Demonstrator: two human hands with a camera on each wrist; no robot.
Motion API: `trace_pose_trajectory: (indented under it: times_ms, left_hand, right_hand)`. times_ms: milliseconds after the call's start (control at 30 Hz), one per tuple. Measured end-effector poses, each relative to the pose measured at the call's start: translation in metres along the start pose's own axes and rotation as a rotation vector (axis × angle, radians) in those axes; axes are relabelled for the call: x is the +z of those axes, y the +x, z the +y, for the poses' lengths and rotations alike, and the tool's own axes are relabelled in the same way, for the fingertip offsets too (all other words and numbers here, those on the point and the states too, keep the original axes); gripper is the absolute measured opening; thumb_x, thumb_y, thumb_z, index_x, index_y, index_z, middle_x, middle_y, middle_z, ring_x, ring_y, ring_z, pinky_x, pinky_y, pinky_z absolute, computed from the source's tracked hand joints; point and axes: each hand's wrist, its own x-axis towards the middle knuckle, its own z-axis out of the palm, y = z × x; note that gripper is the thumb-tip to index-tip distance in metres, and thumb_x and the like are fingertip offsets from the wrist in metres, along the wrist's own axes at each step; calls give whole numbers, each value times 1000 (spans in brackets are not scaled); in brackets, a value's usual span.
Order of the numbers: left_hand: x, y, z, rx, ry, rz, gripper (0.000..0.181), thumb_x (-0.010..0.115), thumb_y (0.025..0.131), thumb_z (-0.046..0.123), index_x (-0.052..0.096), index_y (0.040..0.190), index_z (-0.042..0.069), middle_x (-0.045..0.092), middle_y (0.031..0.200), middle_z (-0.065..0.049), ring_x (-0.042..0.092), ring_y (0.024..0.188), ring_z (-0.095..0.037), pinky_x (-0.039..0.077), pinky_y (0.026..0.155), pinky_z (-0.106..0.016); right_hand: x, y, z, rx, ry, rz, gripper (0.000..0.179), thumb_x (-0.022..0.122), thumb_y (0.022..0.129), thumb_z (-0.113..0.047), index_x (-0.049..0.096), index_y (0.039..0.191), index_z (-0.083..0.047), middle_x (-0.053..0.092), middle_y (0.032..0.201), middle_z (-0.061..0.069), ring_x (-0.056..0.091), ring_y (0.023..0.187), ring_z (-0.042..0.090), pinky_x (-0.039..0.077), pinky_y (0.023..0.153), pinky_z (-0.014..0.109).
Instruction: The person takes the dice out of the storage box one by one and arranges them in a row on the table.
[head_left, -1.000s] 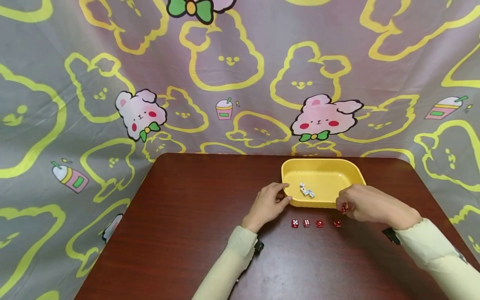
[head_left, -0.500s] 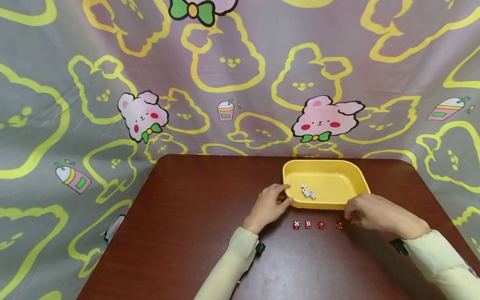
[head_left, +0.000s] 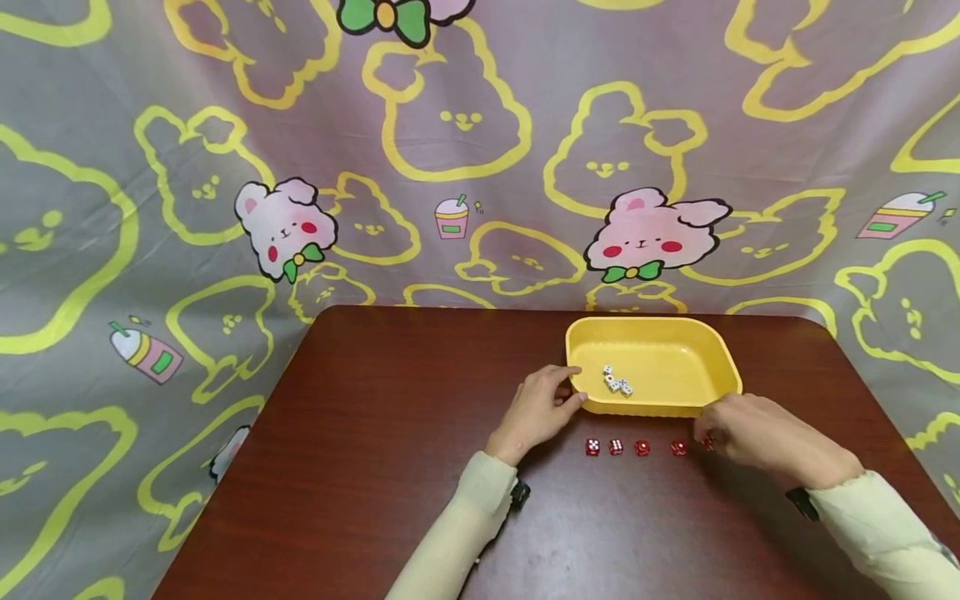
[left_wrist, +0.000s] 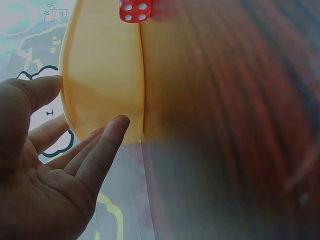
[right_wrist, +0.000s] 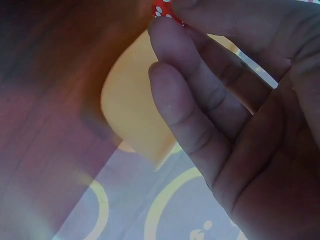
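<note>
A yellow plastic tray [head_left: 652, 409] stands near the back right of the table, with several small white dice [head_left: 614, 385] inside by its left end. My left hand [head_left: 532, 414] rests against the tray's near left corner, its fingers fairly straight and the thumb at the rim. Low beside the tray's near right corner, my right hand [head_left: 757, 433] pinches a red die [right_wrist: 163, 11] between thumb and fingertips. Left of it, several red dice with white pips lie in a row on the tabletop, among them a red die [head_left: 642, 447] and another red die [head_left: 678, 447].
The dark brown wooden table [head_left: 420, 400] extends to the left and toward the person. Behind and at both sides hangs a grey cloth [head_left: 525, 150] with cartoon animal outlines. Black straps [head_left: 519, 493] circle the wrists.
My right hand, with the red die, has moved right and lower, from the tray's front wall to the right end of the row. The left hand stays at the tray's corner.
</note>
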Motion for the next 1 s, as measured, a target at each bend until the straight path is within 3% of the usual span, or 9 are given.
trace_pose_trajectory:
  times_ms: [200, 367, 1000]
  left_hand:
    - [0, 1, -1, 2, 1, 2, 46, 69, 102, 30, 62, 144, 15, 66, 141, -6, 74, 108, -12, 57, 88, -15]
    - [0, 1, -2, 5, 2, 7, 46, 69, 102, 31, 62, 144, 16, 66, 140, -6, 74, 108, -12, 58, 88, -16]
    - [1, 1, -1, -3, 8, 0, 46, 69, 102, 31, 62, 145, 16, 66, 141, -6, 74, 108, -11, 58, 89, -16]
  right_hand:
    - [5, -3, 0, 11, -28, 14, 50, 68, 68, 11, 52, 59, -35, 31, 62, -24, 28, 59, -3, 24, 53, 19]
    - [7, -3, 0, 37, -49, 11, 52, 65, 68, 13, 45, 56, -34, 22, 63, -22, 25, 59, -1, 21, 54, 20]
    - [16, -9, 3, 90, -19, -9, 53, 66, 70, 12, 45, 57, -35, 26, 64, -21, 26, 59, -1, 23, 53, 20]
